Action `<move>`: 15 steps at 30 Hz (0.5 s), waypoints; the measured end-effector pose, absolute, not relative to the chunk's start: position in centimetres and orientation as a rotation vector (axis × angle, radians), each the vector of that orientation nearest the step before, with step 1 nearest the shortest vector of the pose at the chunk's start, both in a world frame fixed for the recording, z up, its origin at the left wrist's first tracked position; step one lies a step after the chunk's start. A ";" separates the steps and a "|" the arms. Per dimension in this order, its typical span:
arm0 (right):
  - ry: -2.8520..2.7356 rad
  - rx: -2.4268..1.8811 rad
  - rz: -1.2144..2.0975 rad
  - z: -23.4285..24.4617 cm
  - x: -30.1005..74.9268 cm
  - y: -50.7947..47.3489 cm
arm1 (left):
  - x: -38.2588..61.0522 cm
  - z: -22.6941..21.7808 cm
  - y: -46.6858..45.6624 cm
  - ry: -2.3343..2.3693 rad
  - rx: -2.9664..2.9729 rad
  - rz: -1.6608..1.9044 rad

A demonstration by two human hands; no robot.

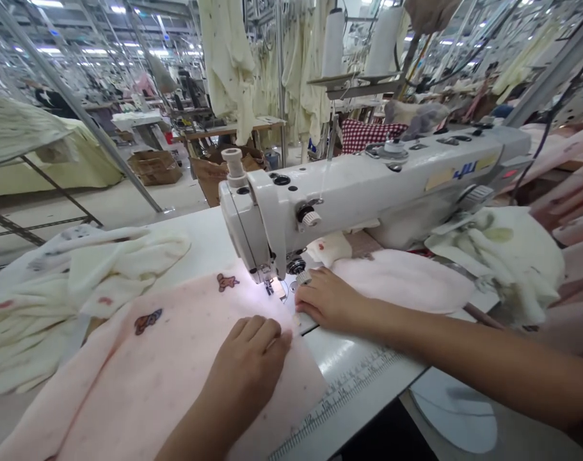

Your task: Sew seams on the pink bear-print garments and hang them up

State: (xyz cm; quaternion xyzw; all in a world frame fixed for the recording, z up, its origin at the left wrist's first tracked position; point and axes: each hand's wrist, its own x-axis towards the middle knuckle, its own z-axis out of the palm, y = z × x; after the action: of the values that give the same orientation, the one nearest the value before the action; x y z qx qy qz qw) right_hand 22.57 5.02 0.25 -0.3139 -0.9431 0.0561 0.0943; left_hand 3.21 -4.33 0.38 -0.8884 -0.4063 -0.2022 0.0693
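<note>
A pink fabric piece (176, 358) with small animal prints lies flat under the presser foot (272, 286) of a white sewing machine (358, 186). My left hand (250, 358) presses down on the fabric just in front of the needle, fingers curled together. My right hand (327, 301) rests on the fabric's edge right of the foot, fingers close together, pinching the edge. A second pink piece (406, 278) lies behind my right hand under the machine arm.
A heap of cream printed garments (65, 288) lies at the left of the table. More cream and pink cloth (502, 256) is piled at the right. A ruler strip (349, 384) runs along the table front. Thread cones (333, 41) stand behind the machine.
</note>
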 end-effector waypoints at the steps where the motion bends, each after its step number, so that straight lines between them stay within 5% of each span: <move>1: -2.807 -0.948 0.155 0.3 22.5 5.1 | 3.2 0.3 -4.4 -1.258 -2.749 -0.598; 15: -2.880 -1.131 -0.092 0.0 19.0 9.0 | 0.1 0.0 -2.0 -1.589 -2.797 -0.466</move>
State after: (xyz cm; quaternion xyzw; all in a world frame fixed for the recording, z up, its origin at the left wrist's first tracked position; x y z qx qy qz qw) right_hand 19.01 9.01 0.02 -0.3652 -0.9302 -0.0297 0.0231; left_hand 0.14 -2.04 0.02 -0.8593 -0.4881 -0.1430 -0.0545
